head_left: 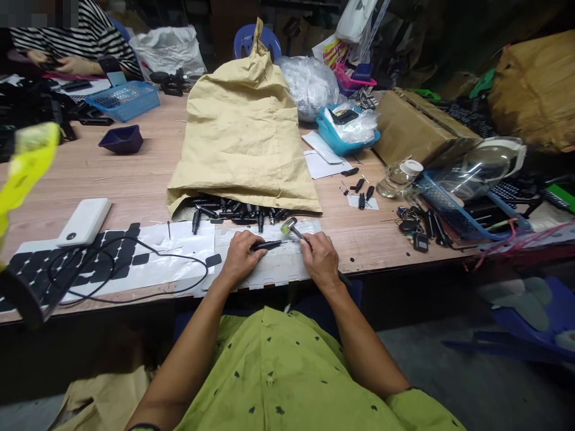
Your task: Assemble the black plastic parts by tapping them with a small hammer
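My left hand (240, 256) is closed on a slim black rod-shaped part (266, 245) that lies on a white plate (274, 263) at the table's front edge. Just to its right, my right hand (320, 258) grips a small mallet by the handle. The mallet's pale translucent head (288, 225) hovers close above the tip of the black part. Behind both hands, a tan paper sack (245, 129) lies on the table. Several more black parts (233, 211) spill from its open mouth.
A white power bank (84, 221) and a black cable (130, 266) lie on a black-and-white sheet at left. Blue baskets, a clear bottle (398, 178), keys and a cardboard box (415, 129) crowd the right. Another person in stripes sits at the far left.
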`<state>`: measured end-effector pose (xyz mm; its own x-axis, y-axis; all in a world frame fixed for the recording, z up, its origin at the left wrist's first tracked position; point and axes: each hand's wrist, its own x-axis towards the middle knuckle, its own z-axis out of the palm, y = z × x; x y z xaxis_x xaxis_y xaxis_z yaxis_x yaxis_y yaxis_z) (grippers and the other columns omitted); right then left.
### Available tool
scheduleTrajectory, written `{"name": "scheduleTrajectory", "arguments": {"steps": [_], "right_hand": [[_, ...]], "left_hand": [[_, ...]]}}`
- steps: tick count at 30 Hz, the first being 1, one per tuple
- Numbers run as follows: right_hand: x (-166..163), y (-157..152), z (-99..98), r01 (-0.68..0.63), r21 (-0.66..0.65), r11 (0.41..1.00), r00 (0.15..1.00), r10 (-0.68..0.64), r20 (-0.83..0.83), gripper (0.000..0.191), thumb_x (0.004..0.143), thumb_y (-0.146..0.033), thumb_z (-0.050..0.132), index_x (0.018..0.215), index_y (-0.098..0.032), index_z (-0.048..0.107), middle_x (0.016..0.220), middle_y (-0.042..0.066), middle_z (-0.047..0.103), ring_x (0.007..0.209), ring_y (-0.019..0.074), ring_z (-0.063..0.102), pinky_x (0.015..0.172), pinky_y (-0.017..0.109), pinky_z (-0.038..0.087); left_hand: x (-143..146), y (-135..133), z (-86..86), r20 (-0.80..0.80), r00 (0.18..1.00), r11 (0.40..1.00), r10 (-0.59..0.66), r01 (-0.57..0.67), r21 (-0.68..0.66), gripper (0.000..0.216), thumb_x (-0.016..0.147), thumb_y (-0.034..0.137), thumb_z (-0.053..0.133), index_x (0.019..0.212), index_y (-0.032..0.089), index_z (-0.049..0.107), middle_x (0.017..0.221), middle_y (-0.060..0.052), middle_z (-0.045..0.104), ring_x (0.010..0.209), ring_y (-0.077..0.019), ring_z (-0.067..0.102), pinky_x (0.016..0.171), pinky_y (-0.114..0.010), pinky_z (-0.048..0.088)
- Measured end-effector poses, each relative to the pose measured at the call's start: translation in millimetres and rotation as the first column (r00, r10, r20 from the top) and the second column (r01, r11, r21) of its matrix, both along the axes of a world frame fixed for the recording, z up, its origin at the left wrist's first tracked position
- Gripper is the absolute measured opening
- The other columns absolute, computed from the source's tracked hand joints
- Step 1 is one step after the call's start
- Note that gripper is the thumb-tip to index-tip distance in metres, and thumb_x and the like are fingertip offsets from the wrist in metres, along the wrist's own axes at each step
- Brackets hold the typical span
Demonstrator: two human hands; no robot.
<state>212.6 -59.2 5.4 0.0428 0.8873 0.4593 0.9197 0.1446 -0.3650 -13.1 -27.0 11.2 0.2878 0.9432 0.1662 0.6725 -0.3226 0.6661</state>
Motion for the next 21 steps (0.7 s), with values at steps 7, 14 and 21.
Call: {"name": "scheduleTrajectory", "arguments": {"steps": [7,14,21], "right_hand": [[-8,-20,17.4,-0.202,-0.056,0.978,0.939,0.178,-0.294,0.029,0.101,-0.032,0.042,0.1,-0.022,0.07,0.088,0.006,0.067,0.085,0.0193,0.064,0.078,0.031,0.051],[-20,-31,23.5,-0.276,-0.065,0.959,0.912,0.24,-0.333,0.028,0.101,-0.029,0.044,0.101,-0.021,0.07,0.087,0.005,0.067,0.083,0.018,0.065,0.076,0.029,0.052],[-22,-29,22.8,-0.254,-0.086,0.963,0.928,0.217,-0.302,0.028,0.1,-0.029,0.045,0.098,-0.02,0.071,0.083,0.005,0.066,0.079,0.0179,0.065,0.073,0.028,0.052]], "left_hand": [[4,-1,4.0,-0.011,1.0,1.0,-0.001,0.001,-0.024,0.015,0.08,0.021,0.068,0.095,0.023,0.072,0.088,-0.004,0.064,0.094,-0.0253,0.055,0.088,-0.042,0.047],[5,0,4.6,-0.016,1.0,0.999,-0.002,0.001,-0.039,0.014,0.081,0.02,0.069,0.094,0.022,0.072,0.088,-0.004,0.064,0.094,-0.0249,0.055,0.088,-0.041,0.046],[6,0,3.9,-0.008,1.0,0.999,0.003,-0.004,-0.036,0.015,0.08,0.017,0.07,0.094,0.022,0.072,0.088,-0.004,0.065,0.094,-0.0248,0.055,0.088,-0.041,0.046]]}}
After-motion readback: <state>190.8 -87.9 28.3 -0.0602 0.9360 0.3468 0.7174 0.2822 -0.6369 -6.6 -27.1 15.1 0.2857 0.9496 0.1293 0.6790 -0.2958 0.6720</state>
